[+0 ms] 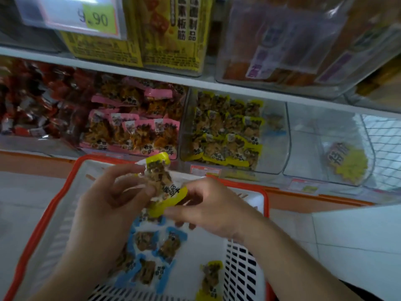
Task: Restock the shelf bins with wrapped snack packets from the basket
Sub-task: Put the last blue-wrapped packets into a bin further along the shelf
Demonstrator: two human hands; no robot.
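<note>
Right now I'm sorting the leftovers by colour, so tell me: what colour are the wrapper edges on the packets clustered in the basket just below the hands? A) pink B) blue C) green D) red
B: the blue-edged packets lie bunched on the basket floor below both hands, which hold a yellow-edged packet.

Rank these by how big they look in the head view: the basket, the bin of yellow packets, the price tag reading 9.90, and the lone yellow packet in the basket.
1. basket
2. bin of yellow packets
3. price tag, though nearness to the camera may inflate it
4. lone yellow packet
</note>
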